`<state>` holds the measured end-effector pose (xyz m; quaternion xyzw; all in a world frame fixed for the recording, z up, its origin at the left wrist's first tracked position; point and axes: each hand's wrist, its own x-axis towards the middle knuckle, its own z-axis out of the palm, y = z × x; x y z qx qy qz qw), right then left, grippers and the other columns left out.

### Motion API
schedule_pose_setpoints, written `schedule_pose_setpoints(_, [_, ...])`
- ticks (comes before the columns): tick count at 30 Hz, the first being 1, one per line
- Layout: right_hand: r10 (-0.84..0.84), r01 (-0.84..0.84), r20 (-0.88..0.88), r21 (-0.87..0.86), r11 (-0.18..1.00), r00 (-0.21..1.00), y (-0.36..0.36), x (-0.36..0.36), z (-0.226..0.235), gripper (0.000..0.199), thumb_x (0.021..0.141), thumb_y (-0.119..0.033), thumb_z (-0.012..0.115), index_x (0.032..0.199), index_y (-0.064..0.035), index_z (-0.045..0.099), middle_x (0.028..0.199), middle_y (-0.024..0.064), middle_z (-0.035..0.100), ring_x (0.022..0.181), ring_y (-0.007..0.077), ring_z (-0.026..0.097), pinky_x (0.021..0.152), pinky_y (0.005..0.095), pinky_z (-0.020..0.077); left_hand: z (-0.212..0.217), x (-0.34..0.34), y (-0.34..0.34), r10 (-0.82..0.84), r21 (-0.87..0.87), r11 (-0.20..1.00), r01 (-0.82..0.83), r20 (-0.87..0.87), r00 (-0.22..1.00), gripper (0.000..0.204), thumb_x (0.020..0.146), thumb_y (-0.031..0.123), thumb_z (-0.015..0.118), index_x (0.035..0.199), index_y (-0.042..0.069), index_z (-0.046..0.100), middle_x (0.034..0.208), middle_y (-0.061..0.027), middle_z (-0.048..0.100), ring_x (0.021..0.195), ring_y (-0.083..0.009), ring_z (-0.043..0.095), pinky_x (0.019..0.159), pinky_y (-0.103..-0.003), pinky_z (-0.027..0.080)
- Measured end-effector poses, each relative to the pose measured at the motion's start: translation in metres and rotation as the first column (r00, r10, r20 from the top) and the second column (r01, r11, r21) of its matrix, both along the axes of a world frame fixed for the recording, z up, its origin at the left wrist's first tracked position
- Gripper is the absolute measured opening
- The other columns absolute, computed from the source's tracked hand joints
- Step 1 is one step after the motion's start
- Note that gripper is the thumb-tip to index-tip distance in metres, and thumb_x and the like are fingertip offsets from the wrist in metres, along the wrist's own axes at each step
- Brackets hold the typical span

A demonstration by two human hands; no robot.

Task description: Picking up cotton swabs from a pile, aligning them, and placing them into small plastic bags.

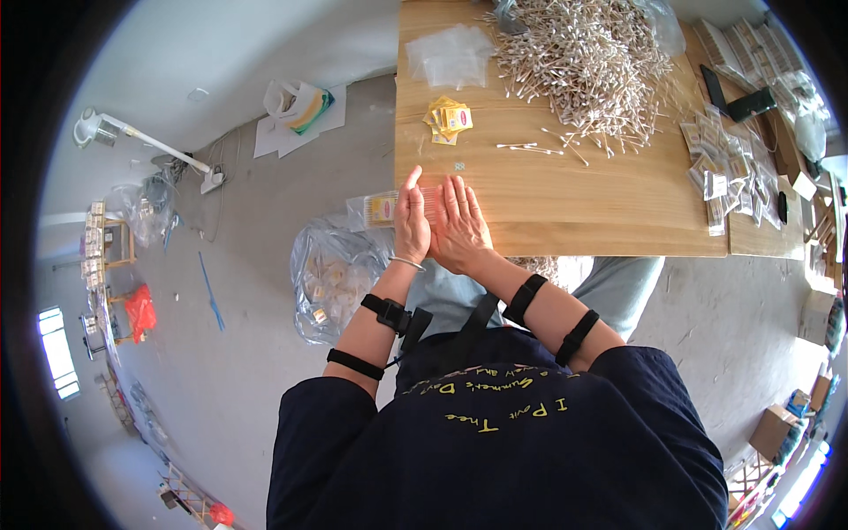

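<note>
At the table's left front edge, both my hands are over a clear plastic bag of cotton swabs [431,200] with a yellow card [382,209] inside its left end. My left hand [412,221] is turned on its side across the bag, its fingers stretched. Flat beside it lies my right hand [462,228], fingers extended and close together, against the right part of the bag. The two palms almost meet and cover the bag's middle. Just beyond them is a small stack of yellow cards [449,118], and several loose cotton swabs [530,148] lie to its right.
A big heap of cotton swabs [583,66] covers the far part of the wooden table [601,212]. Clear empty bags [449,57] lie at its left; filled packets [729,172] are piled at the right. Below the left edge stands a large plastic bag [331,278] holding packets.
</note>
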<state>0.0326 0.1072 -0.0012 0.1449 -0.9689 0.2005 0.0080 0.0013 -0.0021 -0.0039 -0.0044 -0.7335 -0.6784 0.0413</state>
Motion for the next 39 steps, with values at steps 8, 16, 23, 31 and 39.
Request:
schedule_pose_setpoints(8, [-0.042, 0.042, 0.018, -0.033, 0.999, 0.999, -0.005, -0.002, 0.002, 0.074, 0.089, -0.042, 0.036, 0.142, 0.0087, 0.023, 0.151, 0.0252, 0.018, 0.143, 0.0361, 0.010, 0.117, 0.0445, 0.0056, -0.013, 0.004, -0.006, -0.037, 0.088, 0.995, 0.036, 0.016, 0.999, 0.058, 0.101, 0.043, 0.034, 0.137, -0.002, 0.039, 0.142, -0.0142, 0.041, 0.132, -0.0214, 0.035, 0.111, -0.035, 0.025])
schedule_pose_setpoints(16, [-0.057, 0.056, -0.013, -0.039, 0.998, 0.998, -0.005, -0.001, -0.004, 0.074, 0.089, -0.042, 0.038, 0.142, 0.0074, 0.024, 0.151, 0.0243, 0.017, 0.143, 0.0355, 0.011, 0.116, 0.0448, 0.0077, -0.024, -0.003, -0.012, -0.063, 0.197, 0.979, 0.060, 0.008, 0.998, 0.061, 0.100, 0.045, 0.034, 0.137, -0.004, 0.038, 0.144, -0.0145, 0.038, 0.135, -0.0217, 0.031, 0.113, -0.036, 0.021])
schedule_pose_setpoints(23, [-0.034, 0.033, -0.004, -0.048, 0.998, 0.999, -0.004, 0.002, 0.001, 0.072, 0.089, -0.038, 0.036, 0.141, 0.0096, 0.023, 0.151, 0.0254, 0.015, 0.143, 0.0362, 0.007, 0.117, 0.0444, 0.0039, -0.023, -0.010, -0.013, -0.073, 0.292, 0.954, 0.074, -0.013, 0.997, 0.064, 0.100, 0.047, 0.034, 0.138, -0.005, 0.037, 0.145, -0.0147, 0.036, 0.138, -0.0219, 0.028, 0.115, -0.037, 0.018])
schedule_pose_setpoints(31, [-0.042, 0.042, -0.021, 0.009, 0.999, 0.999, -0.010, 0.003, 0.003, 0.071, 0.090, -0.036, 0.035, 0.141, 0.0108, 0.022, 0.151, 0.0275, 0.015, 0.143, 0.0386, 0.007, 0.117, 0.0456, 0.0035, -0.013, -0.007, -0.012, -0.068, 0.197, 0.978, 0.070, -0.016, 0.998, 0.063, 0.100, 0.047, 0.034, 0.135, -0.005, 0.041, 0.143, -0.0158, 0.039, 0.135, -0.0225, 0.032, 0.114, -0.037, 0.021])
schedule_pose_setpoints(39, [-0.036, 0.036, -0.015, 0.013, 0.999, 0.999, -0.010, 0.001, -0.001, 0.073, 0.089, -0.037, 0.039, 0.141, 0.0110, 0.021, 0.150, 0.0272, 0.016, 0.143, 0.0386, 0.007, 0.117, 0.0459, 0.0043, 0.008, 0.000, -0.020, -0.045, -0.129, 0.991, 0.033, -0.088, 0.995, 0.047, 0.101, 0.033, 0.039, 0.135, 0.000, 0.044, 0.138, -0.0147, 0.046, 0.131, -0.0232, 0.040, 0.109, -0.035, 0.029])
